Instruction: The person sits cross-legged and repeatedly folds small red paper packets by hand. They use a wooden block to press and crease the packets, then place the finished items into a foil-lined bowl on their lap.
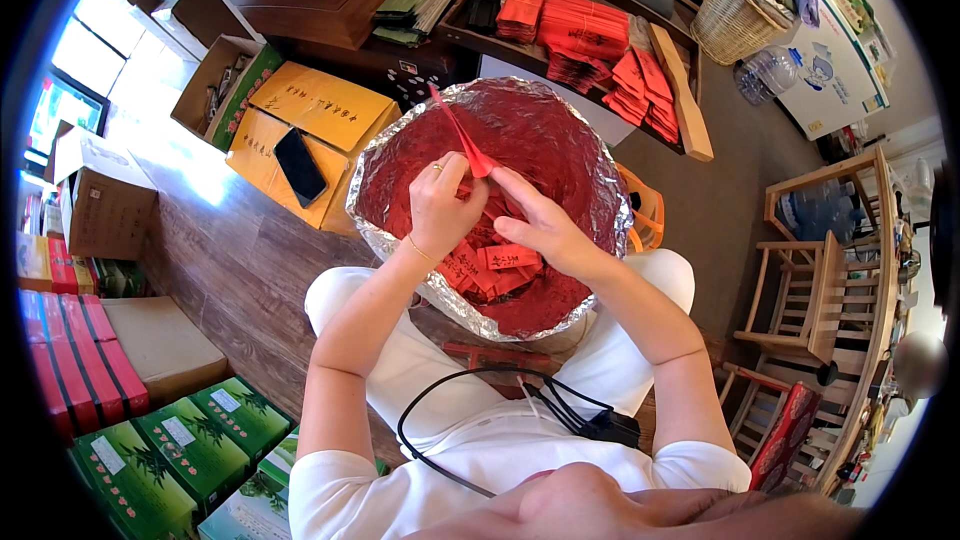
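Observation:
A narrow red paper packet (pixel 479 158) stands over the foil-lined basket (pixel 362 175), its thin end pointing up and away from me. My left hand (pixel 438 208) pinches it with curled fingers near its lower, folded part. The index fingertip of my right hand (pixel 548 227) touches the same packet from the right, while the thumb sits apart, lower down. Beneath both hands, small red packets with dark print (pixel 507 257) lie heaped in the basket, whose inside is coated in red. My hands hide part of that heap.
A drawer-like tray of red packets (pixel 585 25) with a wooden bar (pixel 680 90) lies beyond the basket. Yellow boxes (pixel 310 105) carry a phone (pixel 299 167) at the left. Green boxes (pixel 190 445) are stacked near left; a wooden chair (pixel 800 305) stands right. A black cable (pixel 425 395) crosses my lap.

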Motion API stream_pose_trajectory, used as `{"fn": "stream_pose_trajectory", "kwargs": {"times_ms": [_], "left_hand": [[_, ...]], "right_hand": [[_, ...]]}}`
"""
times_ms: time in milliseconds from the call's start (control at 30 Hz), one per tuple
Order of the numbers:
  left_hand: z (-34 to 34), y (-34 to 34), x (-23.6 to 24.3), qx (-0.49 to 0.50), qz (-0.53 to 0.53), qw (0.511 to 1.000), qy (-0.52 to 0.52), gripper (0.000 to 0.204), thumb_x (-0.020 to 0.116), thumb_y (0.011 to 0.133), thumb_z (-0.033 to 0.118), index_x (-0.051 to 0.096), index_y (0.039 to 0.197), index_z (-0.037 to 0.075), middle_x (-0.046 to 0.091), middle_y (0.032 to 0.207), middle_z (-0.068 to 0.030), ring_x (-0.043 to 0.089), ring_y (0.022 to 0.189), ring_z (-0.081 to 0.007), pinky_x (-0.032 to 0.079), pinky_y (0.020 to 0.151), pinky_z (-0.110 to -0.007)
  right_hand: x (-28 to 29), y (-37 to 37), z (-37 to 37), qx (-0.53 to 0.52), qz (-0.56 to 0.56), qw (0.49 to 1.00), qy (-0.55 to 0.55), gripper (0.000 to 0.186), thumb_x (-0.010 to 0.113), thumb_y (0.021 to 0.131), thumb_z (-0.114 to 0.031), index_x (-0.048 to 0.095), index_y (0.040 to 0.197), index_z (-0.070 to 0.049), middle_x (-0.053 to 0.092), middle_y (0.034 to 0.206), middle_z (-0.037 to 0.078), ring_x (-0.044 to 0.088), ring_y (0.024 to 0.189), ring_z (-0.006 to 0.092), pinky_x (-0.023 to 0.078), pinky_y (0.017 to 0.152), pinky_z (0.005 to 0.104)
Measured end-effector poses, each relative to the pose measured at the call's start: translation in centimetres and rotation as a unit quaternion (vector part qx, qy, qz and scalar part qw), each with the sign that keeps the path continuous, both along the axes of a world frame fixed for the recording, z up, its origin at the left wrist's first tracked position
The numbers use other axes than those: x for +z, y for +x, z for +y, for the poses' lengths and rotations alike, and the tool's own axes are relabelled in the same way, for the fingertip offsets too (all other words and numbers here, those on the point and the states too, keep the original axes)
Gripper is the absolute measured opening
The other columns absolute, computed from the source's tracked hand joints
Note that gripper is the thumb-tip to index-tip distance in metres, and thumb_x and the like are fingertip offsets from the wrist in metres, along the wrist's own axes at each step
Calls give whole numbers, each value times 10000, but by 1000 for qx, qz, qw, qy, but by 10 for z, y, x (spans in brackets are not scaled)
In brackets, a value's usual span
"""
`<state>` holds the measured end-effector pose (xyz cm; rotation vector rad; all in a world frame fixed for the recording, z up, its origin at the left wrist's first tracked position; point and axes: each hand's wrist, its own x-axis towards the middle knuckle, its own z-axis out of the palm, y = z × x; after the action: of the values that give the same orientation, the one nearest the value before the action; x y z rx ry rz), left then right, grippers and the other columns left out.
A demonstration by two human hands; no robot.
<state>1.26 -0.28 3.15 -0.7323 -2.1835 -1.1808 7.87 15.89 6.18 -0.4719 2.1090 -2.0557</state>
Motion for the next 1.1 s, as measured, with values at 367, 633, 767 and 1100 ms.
{"fn": "stream_pose_trajectory", "kwargs": {"times_ms": [367, 633, 767, 1100], "left_hand": [[24, 24, -5, -50, -20, 998, 41, 217, 659, 644, -5, 512, 797, 41, 550, 717, -112, 561, 642, -320, 452, 570, -401], [23, 23, -10, -58, 24, 998, 6, 241, 655, 634, -11, 524, 826, 49, 552, 733, -107, 568, 662, -319, 471, 599, -395], [22, 21, -6, -84, 53, 995, 0, 237, 658, 652, -3, 531, 849, 38, 545, 740, -108, 575, 702, -312, 486, 634, -380], [14, -8, 31, -202, -270, 757, 560, 552, 381, 984, 510, 301, 1393, 147, 435, 1306, -130, 559, 1015, -232, 486, 922, -444]], "right_hand": [[-9, -25, -5, -21, 84, 991, 98, 452, 517, 984, -356, 515, 1239, 17, 574, 1158, 109, 511, 1111, 195, 357, 1018, 355], [-10, -21, -7, -17, -1, 1000, 19, 493, 600, 941, -384, 525, 1251, -8, 583, 1149, 68, 533, 1057, 131, 453, 905, 297], [-8, -19, -1, -10, 29, 998, 47, 554, 647, 912, -349, 474, 1311, -6, 577, 1174, 63, 536, 1086, 144, 447, 924, 306], [4, -18, 15, 141, -305, 753, -566, 585, 515, 919, -150, 287, 1444, -29, 393, 1454, 137, 395, 1349, 256, 342, 1116, 518]]}}
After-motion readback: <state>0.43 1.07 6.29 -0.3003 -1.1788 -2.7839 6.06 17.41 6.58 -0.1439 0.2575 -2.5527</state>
